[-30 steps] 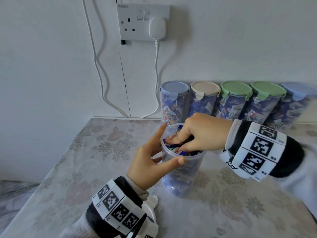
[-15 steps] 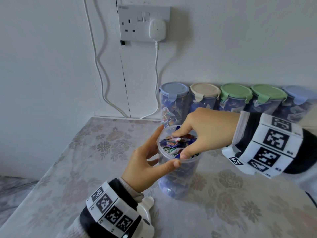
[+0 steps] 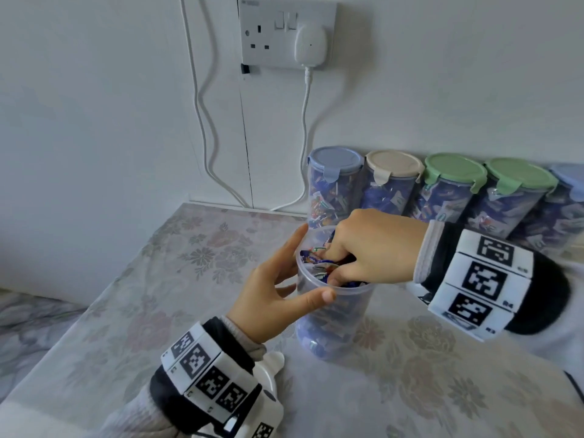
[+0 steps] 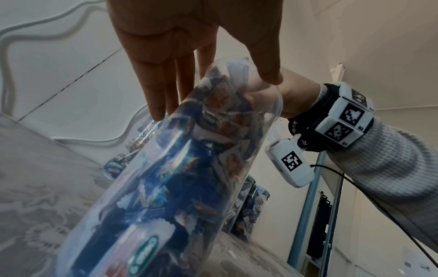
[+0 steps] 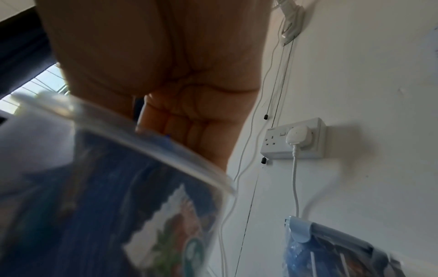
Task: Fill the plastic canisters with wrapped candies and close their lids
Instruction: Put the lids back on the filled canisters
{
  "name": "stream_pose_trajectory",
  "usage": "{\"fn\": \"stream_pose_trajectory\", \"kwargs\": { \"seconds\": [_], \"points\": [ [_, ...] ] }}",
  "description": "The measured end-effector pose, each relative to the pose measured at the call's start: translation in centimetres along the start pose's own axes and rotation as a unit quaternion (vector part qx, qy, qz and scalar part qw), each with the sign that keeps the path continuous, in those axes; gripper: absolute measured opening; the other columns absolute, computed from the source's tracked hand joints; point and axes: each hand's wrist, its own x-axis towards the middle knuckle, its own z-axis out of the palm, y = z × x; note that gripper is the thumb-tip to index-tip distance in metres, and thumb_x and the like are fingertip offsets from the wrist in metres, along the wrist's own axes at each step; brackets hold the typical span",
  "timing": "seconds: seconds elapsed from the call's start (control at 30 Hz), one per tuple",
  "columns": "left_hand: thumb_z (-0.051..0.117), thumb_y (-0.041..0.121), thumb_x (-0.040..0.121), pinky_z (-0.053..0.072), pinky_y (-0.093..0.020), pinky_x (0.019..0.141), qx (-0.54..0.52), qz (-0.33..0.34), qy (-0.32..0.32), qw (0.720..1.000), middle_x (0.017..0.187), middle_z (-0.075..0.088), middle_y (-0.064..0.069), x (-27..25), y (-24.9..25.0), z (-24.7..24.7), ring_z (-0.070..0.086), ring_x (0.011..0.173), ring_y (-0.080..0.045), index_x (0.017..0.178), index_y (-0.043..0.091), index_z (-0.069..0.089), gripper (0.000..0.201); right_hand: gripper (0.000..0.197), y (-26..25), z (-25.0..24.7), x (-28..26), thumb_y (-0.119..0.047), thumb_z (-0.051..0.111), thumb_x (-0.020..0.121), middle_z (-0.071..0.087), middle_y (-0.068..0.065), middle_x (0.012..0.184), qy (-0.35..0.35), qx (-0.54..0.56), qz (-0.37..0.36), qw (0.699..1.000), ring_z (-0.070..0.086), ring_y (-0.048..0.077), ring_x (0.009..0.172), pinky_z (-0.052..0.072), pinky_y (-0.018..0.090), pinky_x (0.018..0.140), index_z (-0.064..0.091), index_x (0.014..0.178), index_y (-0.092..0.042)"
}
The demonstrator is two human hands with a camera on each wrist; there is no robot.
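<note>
An open clear canister (image 3: 335, 314) stands on the floral tabletop (image 3: 158, 311), packed with blue wrapped candies (image 3: 316, 263) almost to its rim. My left hand (image 3: 313, 263) grips it near the top, thumb across the front wall and fingers up the far left side. The left wrist view shows the same canister (image 4: 166, 187) between those fingers and thumb. My right hand (image 3: 330, 267) reaches in from the right, its curled fingers and thumb dug into the top candies; the tips are hidden. No lid for this canister is in view.
Several closed, candy-filled canisters line the back wall, from a blue lid (image 3: 335, 159) through beige (image 3: 393, 162) to green (image 3: 455, 167). Above them is a wall socket with a white plug (image 3: 311, 45) and hanging cables. The table's left edge (image 3: 63, 327) drops away.
My right hand lifted slightly off the candies, then pushed its fingers back down into the canister mouth. My left hand has kept its hold on the canister.
</note>
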Motion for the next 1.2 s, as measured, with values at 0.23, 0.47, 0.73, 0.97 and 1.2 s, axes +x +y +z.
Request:
{"fn": "stream_pose_trajectory", "kwargs": {
  "seconds": [0.23,0.47,0.73,0.97,1.2],
  "points": [
    [0.056,0.084,0.053,0.043,-0.013,0.090,0.134,-0.049,-0.008,0.990,0.111,0.064,0.021,-2.8,-1.1,-2.7,0.056,0.106,0.009,0.115,0.055,0.046,0.069,0.024,1.4,0.3,-1.2,-0.043,0.063,0.083,0.072,-0.016,0.094,0.108,0.215,-0.030,0.970,0.063,-0.005,0.090,0.046,0.011,0.079,0.072,0.104,-0.035],
    [0.046,0.091,0.045,0.030,-0.021,0.107,0.350,-0.188,-0.122,0.909,0.130,0.041,0.027,-7.8,-2.3,-5.7,0.038,0.124,0.003,0.118,0.059,0.028,0.082,0.022,1.5,1.4,-1.0,-0.033,0.074,0.076,0.072,-0.013,0.100,0.128,0.193,-0.033,0.972,0.062,0.005,0.104,0.040,0.023,0.093,0.073,0.098,-0.036],
    [0.074,0.058,0.065,0.009,-0.033,0.117,0.510,-0.262,-0.224,0.788,0.155,0.003,0.008,-10.9,-3.5,-3.8,0.005,0.143,-0.015,0.145,0.040,0.005,0.107,0.032,2.5,3.2,-1.6,-0.041,0.069,0.078,0.066,-0.013,0.118,0.181,0.222,-0.107,0.952,0.049,-0.009,0.115,0.033,0.010,0.101,0.068,0.110,-0.037],
    [0.072,0.062,0.054,0.017,-0.025,0.113,0.481,-0.175,-0.134,0.848,0.136,0.034,0.017,-11.5,-4.6,-3.7,0.027,0.129,-0.007,0.132,0.042,0.031,0.090,0.031,4.5,5.8,-3.3,-0.048,0.046,0.091,0.070,-0.012,0.102,0.352,0.313,-0.144,0.870,0.064,0.015,0.097,0.051,0.033,0.084,0.065,0.110,-0.034],
    [0.047,0.096,0.037,0.035,-0.030,0.095,0.344,-0.145,0.097,0.923,0.121,0.046,0.016,-9.2,-1.4,-4.6,0.040,0.115,-0.009,0.110,0.054,0.041,0.084,0.050,5.5,7.7,-3.9,-0.053,0.026,0.098,0.069,-0.002,0.099,0.368,0.224,-0.173,0.886,0.057,0.010,0.104,0.041,0.033,0.094,0.070,0.103,-0.029]
  ]
}}
